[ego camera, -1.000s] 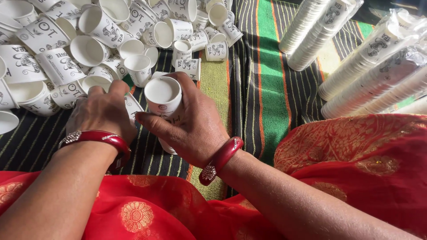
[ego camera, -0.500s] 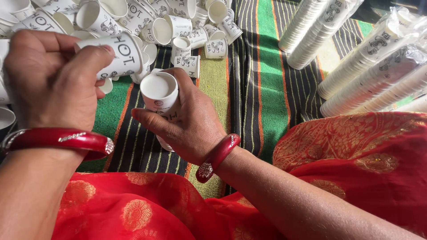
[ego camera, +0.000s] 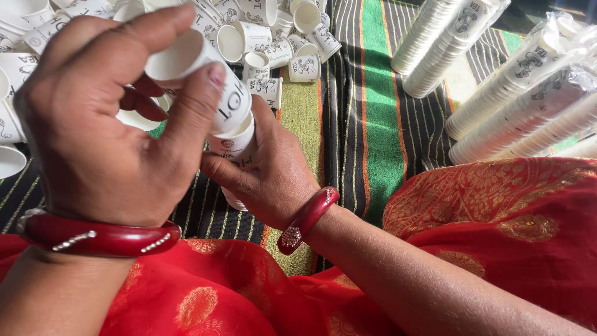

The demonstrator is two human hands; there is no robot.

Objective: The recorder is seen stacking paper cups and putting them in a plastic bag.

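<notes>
Two hands work together: the left hand (ego camera: 106,134) grips a paper cup (ego camera: 199,74) at the mouth of the short stack (ego camera: 236,152) clasped in the right hand (ego camera: 273,174). Tilted so, it could jam or crumple the rim.

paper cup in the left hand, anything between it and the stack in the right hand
Nothing visible. The left hand holds the paper cup tilted, its base right at the top of the stack gripped by the right hand.
</notes>
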